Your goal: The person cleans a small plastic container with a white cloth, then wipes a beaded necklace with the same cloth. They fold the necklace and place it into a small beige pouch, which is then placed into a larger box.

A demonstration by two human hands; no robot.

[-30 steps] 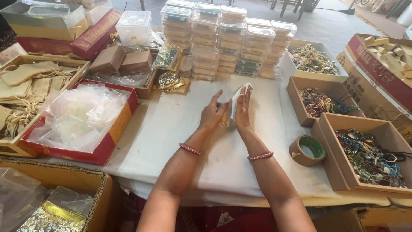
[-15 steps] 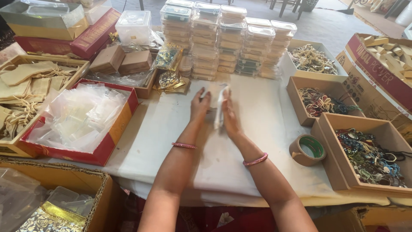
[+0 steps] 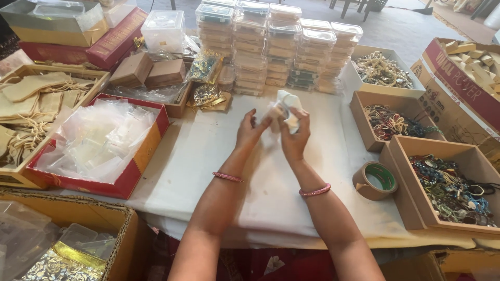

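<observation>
Both of my hands are raised over the middle of the white-covered table, holding one small clear plastic pouch between them. My left hand pinches its left side with the fingertips. My right hand grips its right side, thumb on top. The pouch is crumpled and partly spread apart; something pale shows inside, too small to identify. Each wrist wears a pink bangle.
Stacked clear lidded containers stand behind my hands. A red box of clear pouches lies left, a tray of beige drawstring bags beyond it. Brown boxes of bracelets and a tape roll sit right.
My hands, pressed flat together on the pouch against the table, have lifted and now pull the pouch apart with the fingertips.
</observation>
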